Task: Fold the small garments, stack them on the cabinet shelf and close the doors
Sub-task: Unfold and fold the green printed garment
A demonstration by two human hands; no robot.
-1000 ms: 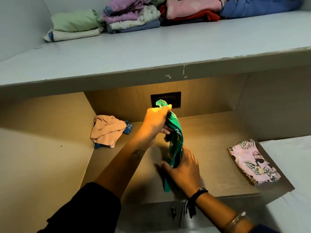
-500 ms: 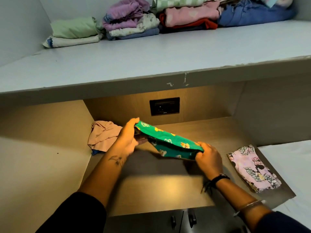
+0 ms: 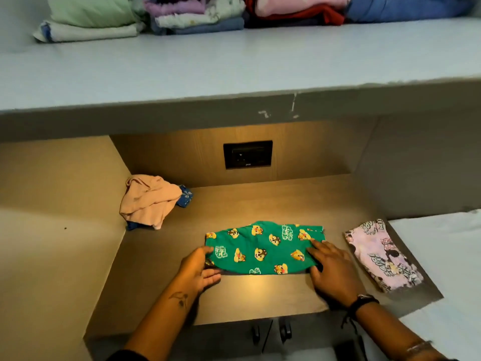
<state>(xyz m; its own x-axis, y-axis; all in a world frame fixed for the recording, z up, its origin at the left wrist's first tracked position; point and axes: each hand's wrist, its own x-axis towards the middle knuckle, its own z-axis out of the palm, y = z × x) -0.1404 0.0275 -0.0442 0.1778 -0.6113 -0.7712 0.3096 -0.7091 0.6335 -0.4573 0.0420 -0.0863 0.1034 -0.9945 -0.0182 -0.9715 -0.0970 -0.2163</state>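
Observation:
A green garment (image 3: 263, 247) printed with cartoon chipmunks lies flat on the lit wooden surface (image 3: 255, 295) of the niche. My left hand (image 3: 199, 269) holds its left edge, fingers curled over the cloth and thumb beneath. My right hand (image 3: 331, 269) presses flat on its right edge with fingers spread. A pink printed garment (image 3: 382, 256) lies folded to the right. A crumpled peach garment (image 3: 148, 200) sits at the back left over something blue.
Above, a grey shelf (image 3: 234, 63) carries several folded stacks along its back edge (image 3: 197, 14). A black socket plate (image 3: 247, 154) is set in the niche's back wall. Two cabinet door handles (image 3: 270, 332) show below the surface. A white surface (image 3: 447, 269) lies at right.
The green garment, held upright one second ago and stretched in the air half a second ago, now lies spread flat on the surface. Both hands came down with it.

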